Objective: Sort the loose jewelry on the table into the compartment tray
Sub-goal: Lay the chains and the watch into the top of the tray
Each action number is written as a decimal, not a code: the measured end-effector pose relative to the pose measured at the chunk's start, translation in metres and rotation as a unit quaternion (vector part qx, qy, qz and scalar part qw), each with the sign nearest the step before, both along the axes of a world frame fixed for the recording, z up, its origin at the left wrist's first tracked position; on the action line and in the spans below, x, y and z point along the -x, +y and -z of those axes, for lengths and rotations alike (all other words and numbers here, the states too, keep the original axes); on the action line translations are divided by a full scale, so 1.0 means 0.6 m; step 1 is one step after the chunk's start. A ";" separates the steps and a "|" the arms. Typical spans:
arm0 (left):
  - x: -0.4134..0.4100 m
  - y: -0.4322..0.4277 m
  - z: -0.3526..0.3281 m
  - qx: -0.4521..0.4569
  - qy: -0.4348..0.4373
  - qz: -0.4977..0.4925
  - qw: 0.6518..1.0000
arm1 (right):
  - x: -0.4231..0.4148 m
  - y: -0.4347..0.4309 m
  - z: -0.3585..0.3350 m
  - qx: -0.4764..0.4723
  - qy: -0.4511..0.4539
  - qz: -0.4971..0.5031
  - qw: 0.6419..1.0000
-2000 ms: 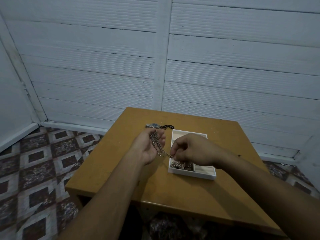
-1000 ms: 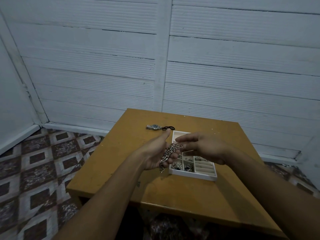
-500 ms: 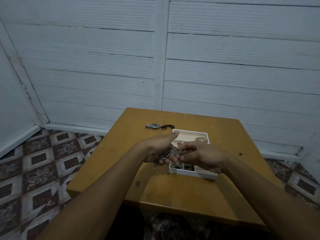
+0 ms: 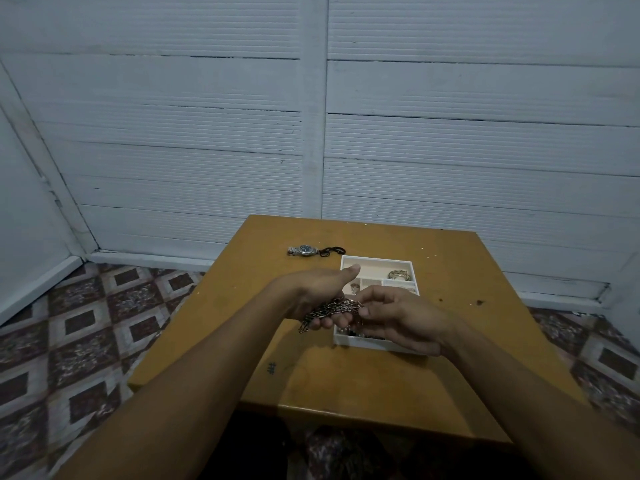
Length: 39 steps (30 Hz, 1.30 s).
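Both forearms were bare to the frame edge. The left hand [image 4: 313, 289] and right hand [image 4: 401, 320] were ungloved. Fingers [image 4: 375, 299] slender, nails short.

**Room around the work surface**

A square wooden table [image 4: 363, 382] with an ochre top stands against a wall of white horizontal planks [image 4: 467, 150]. A vertical white post [image 4: 313, 105] divides the wall into two panels. At the left, a second white wall [image 4: 31, 209] meets it at a corner, and a white skirting board [image 4: 149, 259] runs along the base. The floor [image 4: 79, 327] is tiled in a repeating pattern of dark brown squares within pale diamond borders. A small dark mark [image 4: 272, 368] sits on the tabletop near its left front, and a few dark specks [image 4: 479, 302] lie toward the right side.
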<state>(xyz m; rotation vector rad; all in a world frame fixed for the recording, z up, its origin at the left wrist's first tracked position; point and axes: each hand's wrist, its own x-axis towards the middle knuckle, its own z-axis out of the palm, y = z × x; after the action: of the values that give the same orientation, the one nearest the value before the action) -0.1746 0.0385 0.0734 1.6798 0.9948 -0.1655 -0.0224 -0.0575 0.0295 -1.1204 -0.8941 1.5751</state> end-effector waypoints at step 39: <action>-0.081 0.101 0.043 0.003 -0.157 -0.043 0.987 | -0.130 0.071 -0.020 0.026 -0.143 0.152 0.978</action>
<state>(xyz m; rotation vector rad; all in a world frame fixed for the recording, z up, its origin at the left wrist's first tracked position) -0.1262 0.0993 0.0474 1.5940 0.8239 0.1494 0.0557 -0.0150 0.0417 -1.4724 -0.8216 1.2115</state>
